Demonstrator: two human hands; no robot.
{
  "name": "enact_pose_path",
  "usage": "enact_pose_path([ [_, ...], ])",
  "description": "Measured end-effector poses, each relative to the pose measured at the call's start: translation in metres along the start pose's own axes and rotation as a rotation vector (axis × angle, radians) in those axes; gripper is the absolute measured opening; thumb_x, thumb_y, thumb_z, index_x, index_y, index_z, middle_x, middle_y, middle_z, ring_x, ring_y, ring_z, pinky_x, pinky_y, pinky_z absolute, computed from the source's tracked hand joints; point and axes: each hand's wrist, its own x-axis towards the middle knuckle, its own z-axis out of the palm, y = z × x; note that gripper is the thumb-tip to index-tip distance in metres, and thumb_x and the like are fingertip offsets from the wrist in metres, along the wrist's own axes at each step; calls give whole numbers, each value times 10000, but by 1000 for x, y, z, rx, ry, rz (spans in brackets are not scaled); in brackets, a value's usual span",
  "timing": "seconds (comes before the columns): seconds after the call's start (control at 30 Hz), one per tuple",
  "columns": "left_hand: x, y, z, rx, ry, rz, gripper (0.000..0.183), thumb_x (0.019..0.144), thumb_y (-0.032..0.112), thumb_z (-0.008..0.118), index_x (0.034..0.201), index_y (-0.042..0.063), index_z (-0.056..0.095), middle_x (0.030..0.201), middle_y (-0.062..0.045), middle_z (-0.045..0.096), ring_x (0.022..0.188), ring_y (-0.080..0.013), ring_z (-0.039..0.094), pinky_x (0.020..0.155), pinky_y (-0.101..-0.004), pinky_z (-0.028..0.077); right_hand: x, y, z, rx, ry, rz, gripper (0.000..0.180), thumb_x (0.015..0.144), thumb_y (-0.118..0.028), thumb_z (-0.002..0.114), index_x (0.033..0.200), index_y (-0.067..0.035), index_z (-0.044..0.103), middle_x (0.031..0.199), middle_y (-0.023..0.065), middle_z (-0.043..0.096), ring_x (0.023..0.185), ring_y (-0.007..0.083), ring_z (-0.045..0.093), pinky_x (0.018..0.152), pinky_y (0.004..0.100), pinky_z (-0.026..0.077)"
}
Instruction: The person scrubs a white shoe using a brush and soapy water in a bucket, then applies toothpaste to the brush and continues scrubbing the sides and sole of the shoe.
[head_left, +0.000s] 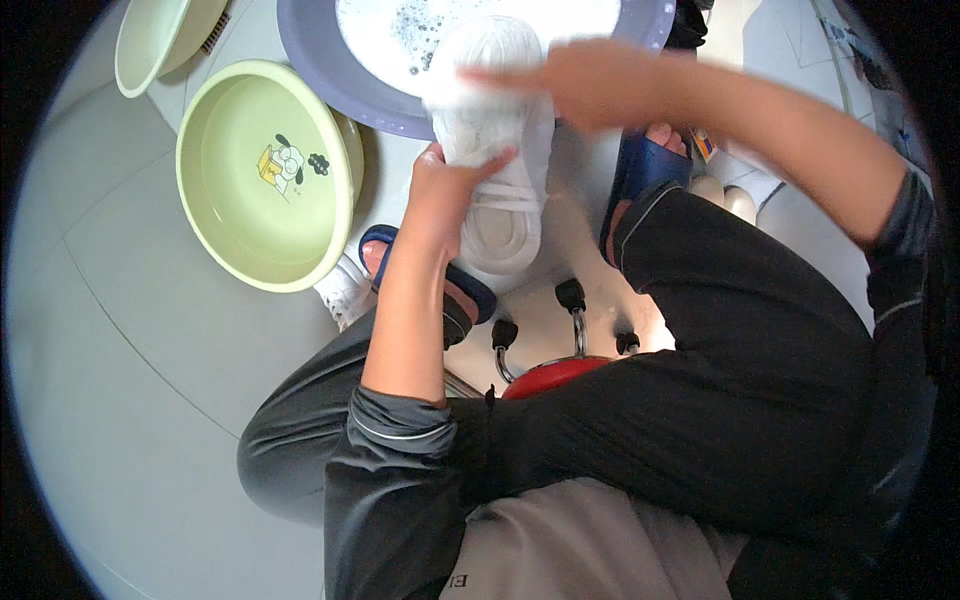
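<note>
A white shoe (501, 229) is held with its sole facing up, its far end over the basin's near rim. My left hand (442, 191) grips it from the left side, thumb lying across the sole. Blurred by motion, my right hand (592, 86) is at the far part of the sole, one finger stretched across it. Whether something pale is under that hand cannot be made out. Beyond the shoe stands a purple-grey basin (352, 97) with white suds (382, 45) and dark bubbles in it.
A light green basin (225, 172) with a cartoon dog print stands at left, another green basin (142, 52) behind it. White laced footwear (343, 291) rests beside my slippered foot (375, 251). Below me is a red-seated stool (555, 375) with metal legs. Grey tiles (135, 420) cover the floor.
</note>
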Motion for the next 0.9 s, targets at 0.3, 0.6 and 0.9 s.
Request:
enact_pose_path([
  [0.3,5,-4,-6,-9,6,-31,551,788,117,832,1247,-40,572,1159,-165,678,1019,-256,675,864,-377,553,-4,-12,14,-26,-5,-1,973,840,124,545,1602,-310,124,925,208,701,608,201,666,512,322,528],
  [0.6,8,-4,-3,27,14,6,544,780,123,839,1219,-72,583,1127,-169,687,979,-253,687,839,-377,560,3,1,16,-27,71,26,971,825,125,553,1601,-298,151,811,175,680,623,198,652,533,367,524],
  [0.9,8,-6,3,-7,-37,144,522,816,108,804,1259,-46,576,1154,-146,680,1008,-244,671,857,-378,549,-3,-20,-1,-5,-53,22,931,855,74,572,1598,-306,158,803,199,680,614,190,670,550,323,564],
])
